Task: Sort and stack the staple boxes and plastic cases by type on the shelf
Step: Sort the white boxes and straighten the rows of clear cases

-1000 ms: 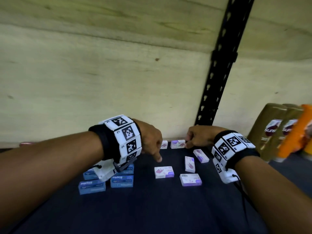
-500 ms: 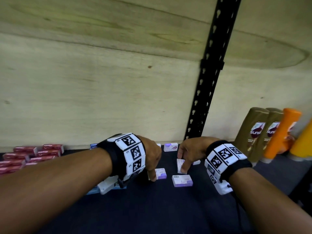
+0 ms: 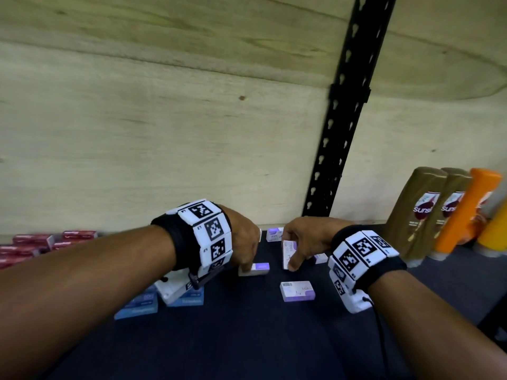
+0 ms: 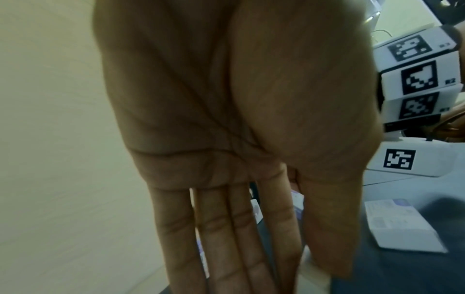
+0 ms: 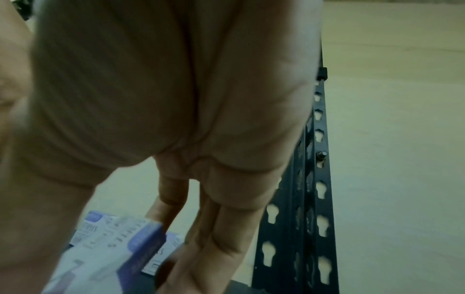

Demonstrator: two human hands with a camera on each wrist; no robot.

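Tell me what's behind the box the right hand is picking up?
Behind the white-and-purple staple box gripped by the right hand, another one lies near the wooden back wall. The hand covers whatever sits just right of it.

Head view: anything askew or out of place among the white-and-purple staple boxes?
Yes. The white-and-purple staple boxes are loose, not stacked. One lies flat alone at the front, another sits far back by the wall. The right hand grips one tipped on edge; the left hand touches a flat one.
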